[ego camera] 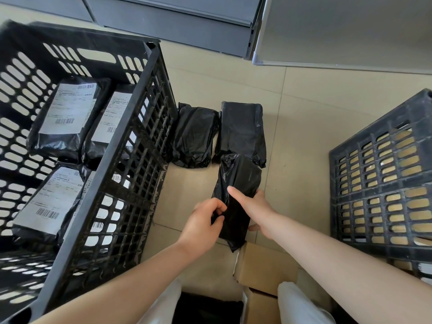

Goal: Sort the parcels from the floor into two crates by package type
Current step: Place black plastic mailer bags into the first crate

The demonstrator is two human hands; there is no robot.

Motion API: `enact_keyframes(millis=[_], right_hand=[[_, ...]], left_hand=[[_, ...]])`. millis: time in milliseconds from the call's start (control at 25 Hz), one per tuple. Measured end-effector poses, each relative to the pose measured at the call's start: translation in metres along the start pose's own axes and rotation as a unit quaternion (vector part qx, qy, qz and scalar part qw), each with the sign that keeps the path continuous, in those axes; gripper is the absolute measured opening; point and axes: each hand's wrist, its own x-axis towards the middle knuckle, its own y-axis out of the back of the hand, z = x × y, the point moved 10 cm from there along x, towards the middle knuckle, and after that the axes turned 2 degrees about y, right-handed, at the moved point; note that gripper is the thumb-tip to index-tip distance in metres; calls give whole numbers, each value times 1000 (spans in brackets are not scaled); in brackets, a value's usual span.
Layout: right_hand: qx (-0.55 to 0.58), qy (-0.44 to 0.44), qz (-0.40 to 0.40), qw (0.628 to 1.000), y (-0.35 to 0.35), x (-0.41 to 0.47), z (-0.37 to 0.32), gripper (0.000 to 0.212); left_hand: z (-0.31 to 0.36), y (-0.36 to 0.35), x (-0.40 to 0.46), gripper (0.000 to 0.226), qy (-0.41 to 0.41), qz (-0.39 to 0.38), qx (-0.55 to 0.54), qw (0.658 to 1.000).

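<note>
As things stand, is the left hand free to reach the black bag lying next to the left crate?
Probably not yet: the left hand and right hand both grip the held black parcel. The floor path to that bag looks clear.

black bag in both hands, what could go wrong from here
1. The black bag is slick film, pinched only at its near end by the left hand and right hand; it may slip.
2. Its label is not visible, unlike the bags in the left crate.
3. Cardboard boxes crowd the knees.
</note>
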Motion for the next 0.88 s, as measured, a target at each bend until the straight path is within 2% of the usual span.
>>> enact_keyframes(millis=[360, 480, 560, 680, 720, 840, 880], right_hand=[[40, 1, 18, 999, 14, 5, 0, 94], [61, 22, 28, 997, 21, 6, -6, 84], [75, 27, 27, 996, 26, 5, -9, 84], [101, 19, 8, 995, 30, 5, -9, 93], [116, 22, -5, 993, 30, 5, -11, 87], [175, 23, -80, 981, 19, -2, -22, 49], [197, 18, -114, 973, 13, -6, -25, 46]], left_hand=[[30, -12, -3, 24, -136, -31, 86, 986], [33, -9, -4, 31, -134, -32, 22, 990], [26, 2, 1, 32, -93, 6, -72, 993], [-3, 8, 12, 26, 60, 28, -198, 978], [-14, 4, 13, 27, 118, 14, -231, 966], [-33, -18, 4, 37, 247, -44, -318, 914], [-35, -24, 0, 38, 273, -57, -354, 893]])
